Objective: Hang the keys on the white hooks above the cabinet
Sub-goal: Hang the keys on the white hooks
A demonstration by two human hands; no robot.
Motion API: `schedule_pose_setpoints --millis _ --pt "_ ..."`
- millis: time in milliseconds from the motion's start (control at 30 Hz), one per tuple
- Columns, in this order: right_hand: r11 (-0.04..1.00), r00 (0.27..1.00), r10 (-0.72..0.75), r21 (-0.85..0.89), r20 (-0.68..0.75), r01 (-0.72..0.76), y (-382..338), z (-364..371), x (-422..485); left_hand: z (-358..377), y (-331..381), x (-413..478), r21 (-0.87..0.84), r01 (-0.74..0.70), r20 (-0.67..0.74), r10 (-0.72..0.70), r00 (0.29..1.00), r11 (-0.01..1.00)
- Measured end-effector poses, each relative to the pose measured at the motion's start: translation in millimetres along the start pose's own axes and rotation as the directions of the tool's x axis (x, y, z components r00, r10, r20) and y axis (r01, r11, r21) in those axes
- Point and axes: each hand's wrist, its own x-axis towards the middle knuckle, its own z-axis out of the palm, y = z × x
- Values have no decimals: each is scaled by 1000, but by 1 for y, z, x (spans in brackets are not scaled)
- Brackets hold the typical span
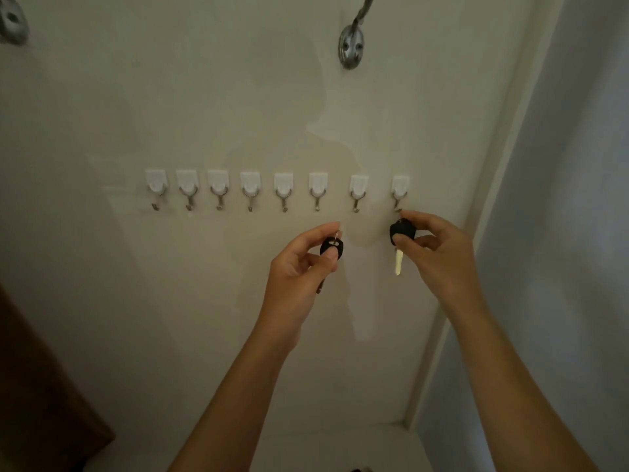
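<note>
Now my left hand (303, 264) and right hand (439, 253) each pinch a black-headed key (332, 248), (401, 231), just below the rightmost white hooks (399, 192); light, stiff things, best held by the head.

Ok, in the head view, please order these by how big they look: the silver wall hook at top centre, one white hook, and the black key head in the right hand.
1. Silver wall hook, largest.
2. White hook and black key head in the right hand: near alike, and fingers hide part of the key head, so I do not rank them.
</note>
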Motion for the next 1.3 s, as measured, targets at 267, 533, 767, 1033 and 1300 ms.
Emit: schedule_pose_setpoints --millis 267,533,767,1033,1300 --pt "995 993 -47 87 105 38 15 -16 -15 30 3 13 16 -57 -89 59 994 998" --pt "981 975 36 178 219 -76 46 -26 -30 42 7 29 57 -66 -82 71 994 996" --pt "972 962 40 212 271 -101 55 -29 -29 45 3 35 0 3 -135 -3 991 1000" --pt "960 952 10 262 306 -95 60 -28 -29 51 -2 30 136 -44 -243 77 967 990" --pt "966 951 -10 247 311 -71 68 -25 -31 47 -20 30 492 -136 -276 302 912 860"
